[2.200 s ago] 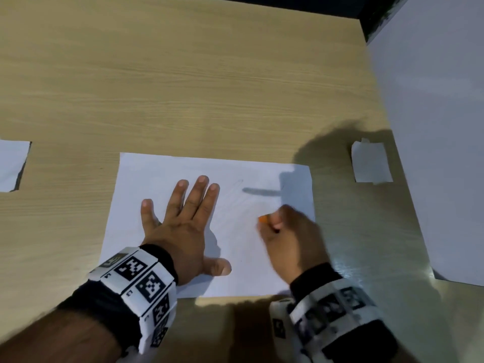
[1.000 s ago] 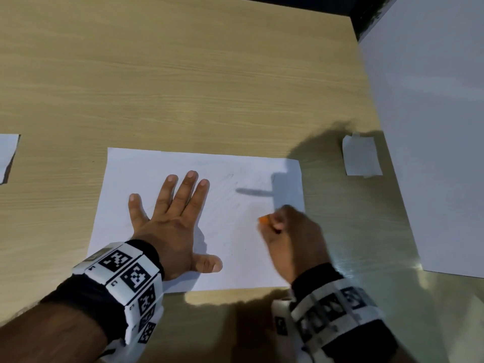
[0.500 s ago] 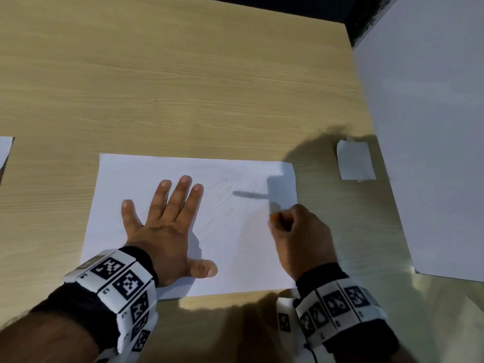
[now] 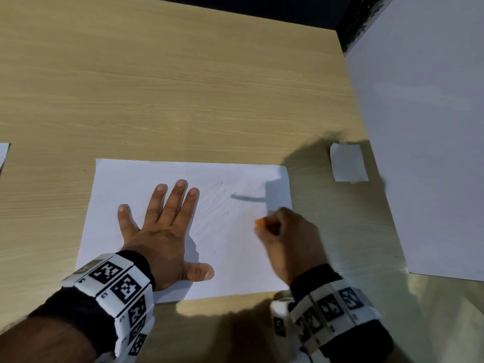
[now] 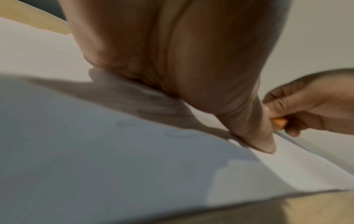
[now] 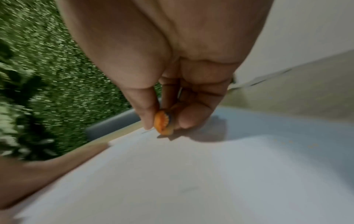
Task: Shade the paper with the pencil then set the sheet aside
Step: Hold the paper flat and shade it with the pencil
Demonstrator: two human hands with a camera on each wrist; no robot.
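A white sheet of paper (image 4: 225, 247) lies on the wooden table (image 4: 183, 87), with faint grey pencil strokes on its right half. My left hand (image 4: 162, 226) lies flat on the sheet's left half, fingers straight and spread, pressing it down. My right hand (image 4: 282, 231) pinches a short orange pencil (image 4: 260, 222) over the sheet's right part. The right wrist view shows the pencil (image 6: 162, 124) between thumb and fingers, its thin tip touching the paper (image 6: 191, 181). In the left wrist view the pencil (image 5: 278, 123) shows past my palm (image 5: 172, 53).
A small white paper scrap (image 4: 348, 162) lies on the table right of the sheet. A large white board (image 4: 432, 127) stands along the right side. Another white sheet's edge (image 4: 3, 155) shows at the far left. Bare wood stretches behind the sheet.
My right hand has slid back to the left over the paper with the pencil, after a swing to the right half a second ago. The left hand stays flat on the sheet.
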